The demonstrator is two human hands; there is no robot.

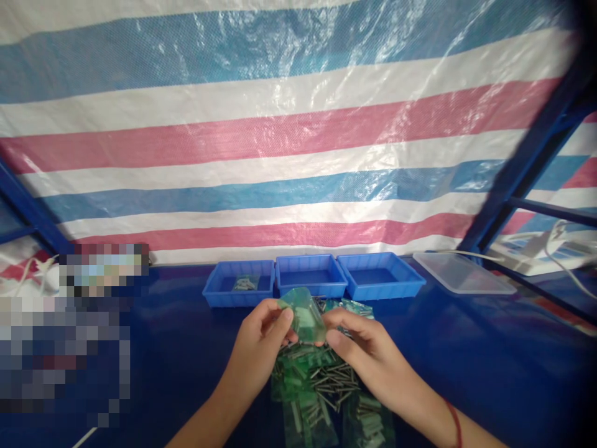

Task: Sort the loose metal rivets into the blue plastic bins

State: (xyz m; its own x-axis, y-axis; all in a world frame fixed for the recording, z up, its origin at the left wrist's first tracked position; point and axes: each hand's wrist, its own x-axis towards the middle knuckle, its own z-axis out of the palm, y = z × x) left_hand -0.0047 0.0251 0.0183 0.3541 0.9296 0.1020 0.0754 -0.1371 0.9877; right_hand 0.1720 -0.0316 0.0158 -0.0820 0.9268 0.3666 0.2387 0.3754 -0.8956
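Observation:
Both my hands hold a small clear green plastic bag (pixel 305 318) above the blue table (pixel 489 367). My left hand (pixel 261 348) pinches its left edge with thumb and fingers. My right hand (pixel 359 345) grips its right side, fingers closed; a red string circles that wrist. Beneath the hands lies a heap of loose small metal pins (pixel 326 376) mixed with more green bags (pixel 317 417), some filled with pins.
Three blue trays stand in a row behind the heap: the left tray (pixel 219 292) holds a small filled bag, the middle tray (pixel 310 287) and right tray (pixel 410 281) look bare. A clear plastic lid (pixel 461 274) lies at the right. A striped tarp (pixel 280 137) hangs behind.

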